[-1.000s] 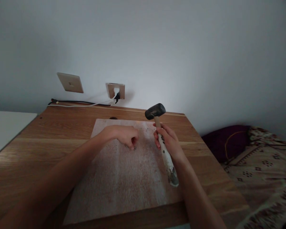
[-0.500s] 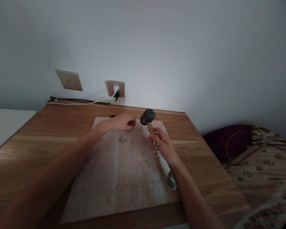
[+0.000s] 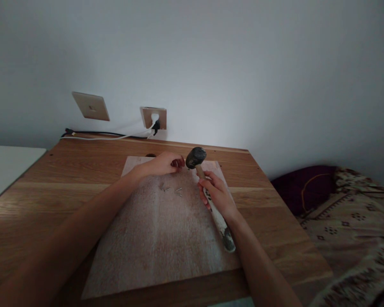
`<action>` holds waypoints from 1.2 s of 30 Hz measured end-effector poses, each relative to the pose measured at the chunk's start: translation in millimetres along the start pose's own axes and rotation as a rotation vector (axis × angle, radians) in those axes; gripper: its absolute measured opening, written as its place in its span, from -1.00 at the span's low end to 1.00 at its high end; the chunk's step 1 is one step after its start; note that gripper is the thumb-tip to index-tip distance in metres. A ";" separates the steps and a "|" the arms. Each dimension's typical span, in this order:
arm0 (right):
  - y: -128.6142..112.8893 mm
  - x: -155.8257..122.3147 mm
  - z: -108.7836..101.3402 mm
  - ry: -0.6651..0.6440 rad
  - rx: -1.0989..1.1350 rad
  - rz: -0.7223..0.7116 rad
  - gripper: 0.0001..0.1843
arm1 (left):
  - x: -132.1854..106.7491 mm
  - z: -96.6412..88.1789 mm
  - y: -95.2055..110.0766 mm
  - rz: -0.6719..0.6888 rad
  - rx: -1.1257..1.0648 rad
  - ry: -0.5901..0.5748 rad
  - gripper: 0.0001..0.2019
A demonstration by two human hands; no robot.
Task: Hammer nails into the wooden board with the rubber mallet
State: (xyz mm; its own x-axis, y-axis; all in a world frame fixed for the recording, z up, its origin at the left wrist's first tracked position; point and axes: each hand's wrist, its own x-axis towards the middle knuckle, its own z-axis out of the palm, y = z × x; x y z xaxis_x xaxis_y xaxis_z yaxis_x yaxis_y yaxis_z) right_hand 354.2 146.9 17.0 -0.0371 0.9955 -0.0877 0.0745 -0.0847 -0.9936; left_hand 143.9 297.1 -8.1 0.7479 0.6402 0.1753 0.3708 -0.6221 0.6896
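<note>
In my right hand (image 3: 216, 195) is a hammer (image 3: 196, 157) with a dark, blunt head and a wooden handle smeared white. The fingers wrap the handle just below the head, which hangs over the far part of a pale wooden board (image 3: 166, 238). My left hand (image 3: 166, 163) is at the far side of this board, left of the hammer head. Its thumb and fingers are pinched together; what sits between them is too small to make out. Several loose nails (image 3: 178, 191) lie on the board, nearer to me than my left hand.
The board rests on a wooden tabletop (image 3: 269, 230) against a white wall. White and black cables (image 3: 105, 137) run along the back edge to a wall socket (image 3: 153, 117). A white surface (image 3: 13, 166) stands at left; patterned fabric (image 3: 348, 226) lies at right.
The hammer head has tipped slightly left, closer to my left hand's fingertips. My left hand has shifted very slightly right, still pinched. The nails stay where they were.
</note>
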 end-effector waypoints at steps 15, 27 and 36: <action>-1.2 -2.3 1.2 -0.009 -0.019 0.016 -0.76 | -1.1 1.4 0.6 -0.034 -0.024 -0.015 -0.86; -0.9 -4.7 4.1 -0.056 -0.101 0.019 -0.73 | -3.4 1.8 1.5 -0.069 -0.201 0.033 -0.63; 5.4 -4.8 5.5 -0.109 -0.137 0.012 -0.71 | -1.1 11.3 -13.4 -0.070 -0.333 0.067 -0.48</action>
State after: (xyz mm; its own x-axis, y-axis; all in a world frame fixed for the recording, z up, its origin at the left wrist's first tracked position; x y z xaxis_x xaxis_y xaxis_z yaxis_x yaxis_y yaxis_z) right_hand 349.2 141.4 11.6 -0.1429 0.9831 -0.1141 0.2104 -0.0825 -0.9741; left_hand 144.3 299.6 -25.4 0.6855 0.7108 0.1577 0.2117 -0.4019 0.8909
